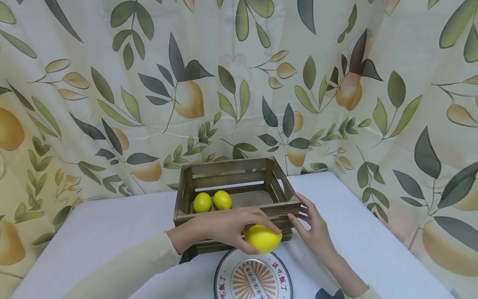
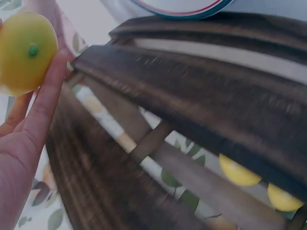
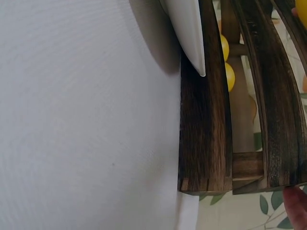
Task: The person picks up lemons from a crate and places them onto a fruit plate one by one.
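A yellow lemon [image 1: 263,239] is pinched between the thumb and fingers of my left hand [image 1: 228,224], in front of the slatted wooden crate [image 1: 276,209]. The left wrist view shows the green stem spot on this lemon [image 2: 29,55]. My right hand [image 1: 315,228] holds the crate's front right corner, thumb at the front and fingers along the side. In the right wrist view a fingertip [image 3: 295,203] touches the end of a slat. Inside the crate, at the left, lie two more lemons, a left one [image 1: 202,202] and a right one [image 1: 222,200].
A round white plate [image 1: 224,270] with a dark rim, red characters and a sunburst pattern stands close before the crate. A white cloth [image 1: 123,232] covers the table. Behind and beside it hangs a curtain [image 1: 209,33] printed with leaves and fruit.
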Action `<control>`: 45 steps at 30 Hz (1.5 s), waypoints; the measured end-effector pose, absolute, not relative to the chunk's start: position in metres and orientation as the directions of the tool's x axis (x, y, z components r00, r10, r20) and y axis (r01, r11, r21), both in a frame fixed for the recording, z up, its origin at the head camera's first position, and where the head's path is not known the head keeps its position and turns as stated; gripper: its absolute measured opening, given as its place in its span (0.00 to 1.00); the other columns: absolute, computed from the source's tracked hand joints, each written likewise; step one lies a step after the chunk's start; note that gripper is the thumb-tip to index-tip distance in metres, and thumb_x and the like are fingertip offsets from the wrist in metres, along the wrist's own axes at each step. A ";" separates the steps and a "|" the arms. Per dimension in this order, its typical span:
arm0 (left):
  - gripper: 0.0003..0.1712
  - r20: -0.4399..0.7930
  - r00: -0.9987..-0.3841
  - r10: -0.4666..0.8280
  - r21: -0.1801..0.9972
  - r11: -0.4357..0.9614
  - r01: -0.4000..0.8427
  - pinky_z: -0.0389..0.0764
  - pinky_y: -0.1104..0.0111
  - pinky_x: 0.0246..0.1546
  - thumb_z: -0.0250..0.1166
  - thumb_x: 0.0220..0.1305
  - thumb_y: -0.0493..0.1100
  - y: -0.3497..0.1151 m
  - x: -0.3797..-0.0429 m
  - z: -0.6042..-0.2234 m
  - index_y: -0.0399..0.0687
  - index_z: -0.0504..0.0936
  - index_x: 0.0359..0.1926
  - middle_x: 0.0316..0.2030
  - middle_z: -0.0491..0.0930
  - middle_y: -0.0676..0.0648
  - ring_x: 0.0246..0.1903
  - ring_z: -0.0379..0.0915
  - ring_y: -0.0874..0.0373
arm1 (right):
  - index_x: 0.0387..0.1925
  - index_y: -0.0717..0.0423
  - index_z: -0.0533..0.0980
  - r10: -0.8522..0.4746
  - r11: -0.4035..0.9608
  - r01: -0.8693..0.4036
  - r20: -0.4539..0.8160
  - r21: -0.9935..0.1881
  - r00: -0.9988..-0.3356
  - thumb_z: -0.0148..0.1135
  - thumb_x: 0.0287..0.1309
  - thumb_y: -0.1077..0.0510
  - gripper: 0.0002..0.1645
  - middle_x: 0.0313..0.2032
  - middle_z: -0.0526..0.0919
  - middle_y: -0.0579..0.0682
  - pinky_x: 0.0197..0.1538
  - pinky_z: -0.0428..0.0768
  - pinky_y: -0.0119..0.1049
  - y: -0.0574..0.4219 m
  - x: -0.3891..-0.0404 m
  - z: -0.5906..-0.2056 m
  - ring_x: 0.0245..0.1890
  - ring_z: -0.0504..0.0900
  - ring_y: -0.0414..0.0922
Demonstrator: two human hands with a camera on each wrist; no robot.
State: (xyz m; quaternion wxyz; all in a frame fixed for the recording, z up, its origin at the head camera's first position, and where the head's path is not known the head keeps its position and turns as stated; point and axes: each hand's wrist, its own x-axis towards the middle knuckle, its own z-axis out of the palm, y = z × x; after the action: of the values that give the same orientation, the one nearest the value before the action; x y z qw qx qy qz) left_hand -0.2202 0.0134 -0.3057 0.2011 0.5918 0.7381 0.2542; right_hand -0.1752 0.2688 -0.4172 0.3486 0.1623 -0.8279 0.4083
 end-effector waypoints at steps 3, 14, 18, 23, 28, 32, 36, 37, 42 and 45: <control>0.34 0.003 -0.213 0.977 0.615 0.166 0.771 0.75 0.77 0.48 0.71 0.58 0.38 0.013 -0.219 -0.314 0.55 0.73 0.65 0.60 0.72 0.50 0.53 0.66 0.66 | 0.69 0.60 0.62 0.014 0.613 -0.553 0.707 -0.564 -0.707 0.69 0.46 0.77 0.47 0.55 0.75 0.61 0.48 0.77 0.19 0.268 -0.176 -0.420 0.49 0.74 0.24; 0.33 0.020 -0.209 0.978 0.665 0.143 0.733 0.75 0.76 0.50 0.71 0.59 0.38 0.005 -0.214 -0.352 0.53 0.73 0.65 0.59 0.73 0.50 0.54 0.66 0.68 | 0.69 0.60 0.63 0.005 0.597 -0.589 0.737 -0.544 -0.676 0.68 0.46 0.78 0.47 0.55 0.76 0.60 0.48 0.78 0.22 0.266 -0.176 -0.417 0.49 0.76 0.27; 0.32 0.000 -0.214 0.977 0.676 0.158 0.720 0.73 0.76 0.53 0.71 0.59 0.38 0.002 -0.217 -0.364 0.53 0.73 0.65 0.59 0.73 0.50 0.54 0.66 0.68 | 0.69 0.60 0.63 0.003 0.591 -0.598 0.743 -0.541 -0.669 0.68 0.47 0.78 0.46 0.55 0.76 0.60 0.48 0.79 0.23 0.266 -0.175 -0.417 0.49 0.76 0.27; 0.32 -0.037 -0.241 0.970 0.647 0.207 0.734 0.72 0.74 0.55 0.71 0.59 0.39 -0.003 -0.221 -0.374 0.55 0.74 0.64 0.59 0.73 0.52 0.55 0.66 0.68 | 0.68 0.60 0.64 0.004 0.592 -0.600 0.746 -0.538 -0.665 0.68 0.47 0.78 0.46 0.55 0.76 0.59 0.47 0.80 0.24 0.267 -0.175 -0.418 0.49 0.76 0.28; 0.32 -0.069 -0.237 0.969 0.636 0.226 0.738 0.71 0.72 0.57 0.71 0.58 0.38 -0.005 -0.222 -0.379 0.55 0.75 0.64 0.59 0.73 0.53 0.56 0.66 0.67 | 0.68 0.61 0.64 0.005 0.599 -0.597 0.747 -0.535 -0.665 0.68 0.46 0.78 0.46 0.54 0.76 0.60 0.48 0.79 0.24 0.268 -0.176 -0.419 0.49 0.77 0.29; 0.31 -0.087 -0.231 0.969 0.620 0.234 0.749 0.70 0.72 0.58 0.72 0.58 0.38 -0.005 -0.221 -0.381 0.55 0.76 0.63 0.59 0.73 0.54 0.57 0.66 0.67 | 0.68 0.61 0.64 0.009 0.604 -0.588 0.742 -0.538 -0.670 0.67 0.46 0.78 0.46 0.54 0.76 0.61 0.47 0.80 0.25 0.270 -0.175 -0.418 0.49 0.77 0.28; 0.30 -0.096 -0.234 0.967 0.618 0.242 0.748 0.71 0.71 0.58 0.72 0.58 0.38 -0.007 -0.222 -0.383 0.55 0.76 0.62 0.59 0.73 0.55 0.57 0.66 0.67 | 0.68 0.60 0.64 0.014 0.600 -0.581 0.734 -0.549 -0.679 0.67 0.47 0.78 0.45 0.54 0.76 0.60 0.48 0.80 0.26 0.269 -0.175 -0.416 0.49 0.76 0.28; 0.30 -0.099 -0.234 0.967 0.623 0.243 0.744 0.70 0.71 0.59 0.72 0.58 0.38 -0.007 -0.223 -0.384 0.55 0.76 0.62 0.59 0.73 0.55 0.57 0.66 0.67 | 0.68 0.61 0.64 0.014 0.599 -0.583 0.735 -0.549 -0.677 0.67 0.47 0.78 0.45 0.54 0.76 0.60 0.48 0.80 0.26 0.269 -0.174 -0.415 0.49 0.76 0.28; 0.31 -0.104 -0.228 0.968 0.643 0.240 0.727 0.70 0.71 0.59 0.71 0.59 0.39 -0.010 -0.225 -0.387 0.54 0.75 0.63 0.60 0.74 0.55 0.58 0.66 0.67 | 0.68 0.62 0.64 0.010 0.592 -0.596 0.745 -0.542 -0.667 0.67 0.47 0.78 0.45 0.54 0.77 0.60 0.47 0.80 0.25 0.268 -0.173 -0.413 0.48 0.78 0.30; 0.31 -0.103 -0.227 0.968 0.647 0.239 0.724 0.70 0.71 0.59 0.71 0.59 0.39 -0.010 -0.225 -0.388 0.53 0.74 0.64 0.60 0.74 0.55 0.57 0.66 0.67 | 0.68 0.62 0.64 0.012 0.592 -0.597 0.747 -0.541 -0.665 0.67 0.47 0.79 0.45 0.54 0.77 0.61 0.47 0.80 0.25 0.268 -0.173 -0.414 0.48 0.77 0.30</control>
State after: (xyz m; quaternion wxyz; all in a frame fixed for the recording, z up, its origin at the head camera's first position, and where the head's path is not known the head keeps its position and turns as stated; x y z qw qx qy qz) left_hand -0.2254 -0.0098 -0.3876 0.2534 0.5679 0.7450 0.2414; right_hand -0.1728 0.2683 -0.4136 0.3674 0.1801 -0.8129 0.4143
